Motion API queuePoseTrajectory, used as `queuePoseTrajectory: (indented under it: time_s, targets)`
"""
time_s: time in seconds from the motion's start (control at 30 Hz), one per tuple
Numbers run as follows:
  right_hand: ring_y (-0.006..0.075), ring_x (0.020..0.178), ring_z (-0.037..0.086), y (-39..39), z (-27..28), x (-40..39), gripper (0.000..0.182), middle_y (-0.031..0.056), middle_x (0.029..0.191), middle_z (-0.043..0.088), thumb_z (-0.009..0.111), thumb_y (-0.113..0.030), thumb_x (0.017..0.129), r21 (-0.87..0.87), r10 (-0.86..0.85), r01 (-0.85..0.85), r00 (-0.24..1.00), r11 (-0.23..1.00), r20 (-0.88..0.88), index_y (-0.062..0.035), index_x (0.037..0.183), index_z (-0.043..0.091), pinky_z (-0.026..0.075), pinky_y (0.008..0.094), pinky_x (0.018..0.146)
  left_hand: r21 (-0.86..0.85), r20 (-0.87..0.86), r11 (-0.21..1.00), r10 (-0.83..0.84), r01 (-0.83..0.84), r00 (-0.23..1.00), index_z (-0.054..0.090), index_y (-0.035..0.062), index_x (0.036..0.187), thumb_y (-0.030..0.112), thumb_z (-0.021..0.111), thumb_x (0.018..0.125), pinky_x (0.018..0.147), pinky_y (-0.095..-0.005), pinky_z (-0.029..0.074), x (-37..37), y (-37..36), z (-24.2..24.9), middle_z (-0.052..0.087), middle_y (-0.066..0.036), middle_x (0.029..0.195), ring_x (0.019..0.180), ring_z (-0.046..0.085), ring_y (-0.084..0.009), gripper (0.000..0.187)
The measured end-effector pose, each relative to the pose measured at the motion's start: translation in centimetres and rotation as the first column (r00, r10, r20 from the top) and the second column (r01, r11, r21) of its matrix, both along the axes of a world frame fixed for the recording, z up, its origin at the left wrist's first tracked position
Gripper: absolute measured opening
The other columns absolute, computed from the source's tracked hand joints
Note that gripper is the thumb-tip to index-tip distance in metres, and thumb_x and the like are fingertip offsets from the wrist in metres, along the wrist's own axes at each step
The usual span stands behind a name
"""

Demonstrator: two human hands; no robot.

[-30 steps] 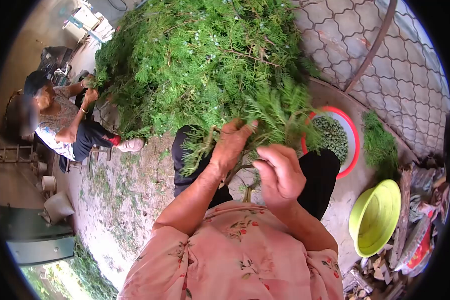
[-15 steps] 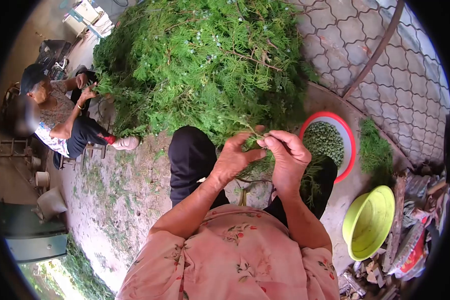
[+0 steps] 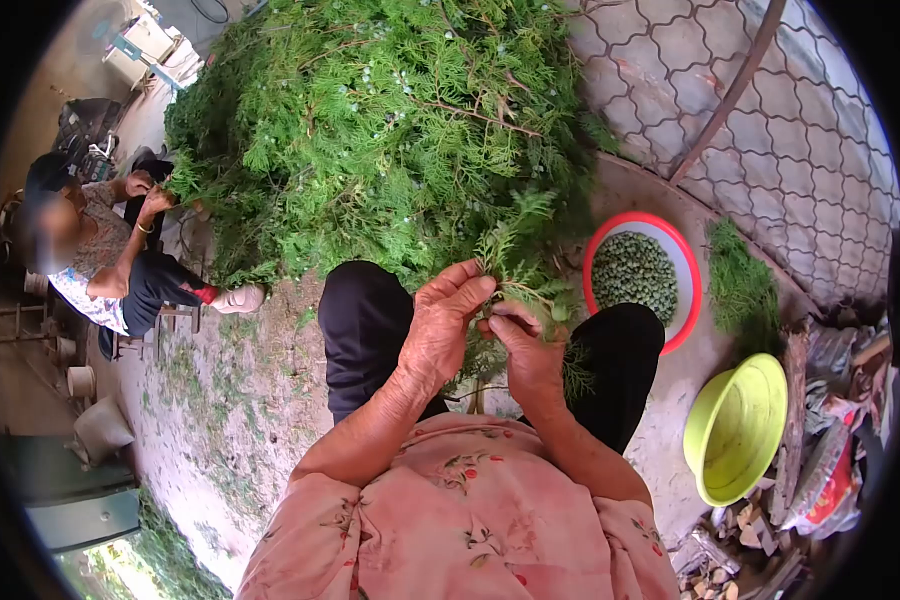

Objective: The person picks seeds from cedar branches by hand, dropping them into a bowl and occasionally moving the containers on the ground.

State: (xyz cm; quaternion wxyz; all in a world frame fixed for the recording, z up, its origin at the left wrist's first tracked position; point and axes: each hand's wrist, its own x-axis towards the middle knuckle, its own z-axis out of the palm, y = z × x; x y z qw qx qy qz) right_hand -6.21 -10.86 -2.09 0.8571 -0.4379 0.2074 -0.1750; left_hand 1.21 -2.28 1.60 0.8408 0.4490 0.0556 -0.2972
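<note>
Above my lap, a green sprig with flat, feathery leaves is held between both hands. My left hand pinches it between thumb and fingers. My right hand, just to the right and a little lower, is closed around its lower part. Beyond my knees rises a large heap of green branches with small pale berries. A white basin with a red rim, right of my right knee, holds many green berries.
At the left, another person sits holding foliage at the heap's edge. A yellow-green basin stands at the right, beside chopped wood and plastic bags. Loose greenery lies beyond the red-rimmed basin.
My hands have come closer together, and the right one has moved left and down. A leafy sprig now shows upright between them. The whole view has shifted slightly.
</note>
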Motion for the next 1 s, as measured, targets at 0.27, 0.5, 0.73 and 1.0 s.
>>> queuePoseTrajectory:
  time_s: [0.27,0.5,0.73,1.0]
  targets:
    - [0.0077,0.077,0.056,-0.6,-1.7,-0.7,0.012,0.0024,0.083,0.062,0.061,0.007,0.076,-0.215,0.140,-0.139,0.990,0.967,-0.010,0.0016,0.087,0.063,0.046,0.0212,0.071,-0.116,-0.015,0.993,0.011,-0.013,1.000,0.061,0.0071,0.085,0.004,0.066,0.079,0.070,-0.0293,0.047,0.2,0.6,-2.3,0.062,-0.002,0.083,0.073,0.058,-0.0138,0.008]
    - [0.0073,0.078,0.056,-0.9,-0.6,-0.7,0.015,0.0022,0.085,0.062,0.059,0.005,0.079,-0.278,0.165,-0.165,0.986,0.946,-0.023,0.0006,0.092,0.063,0.045,0.0210,0.071,-0.067,0.083,0.997,-0.019,0.025,0.996,0.064,0.0063,0.085,0.005,0.070,0.075,0.065,-0.0255,0.043,0.0,-0.1,0.0,0.064,-0.002,0.081,0.069,0.054,-0.0093,0.012]
    - [0.0088,0.065,0.052,-4.6,0.6,0.4,0.025,0.0035,0.077,0.058,0.050,-0.020,0.091,-0.229,0.038,-0.046,0.999,0.972,-0.039,0.0008,0.099,0.060,0.043,0.0231,0.059,0.005,-0.025,1.000,0.010,-0.010,1.000,0.066,0.0074,0.075,-0.003,0.066,0.073,0.058,-0.0262,0.042,0.1,0.9,-0.3,0.066,-0.006,0.079,0.065,0.058,-0.0128,0.011]
    - [0.0111,0.078,0.055,-6.2,2.4,1.3,0.031,0.0034,0.086,0.060,0.051,-0.027,0.091,0.045,0.399,-0.397,0.916,0.917,-0.052,0.0021,0.098,0.059,0.044,0.0254,0.070,0.084,0.083,0.993,-0.088,0.081,0.993,0.067,0.0063,0.082,-0.001,0.066,0.073,0.056,-0.0230,0.041,-0.3,1.2,-0.1,0.067,-0.003,0.079,0.065,0.058,-0.0090,0.012]
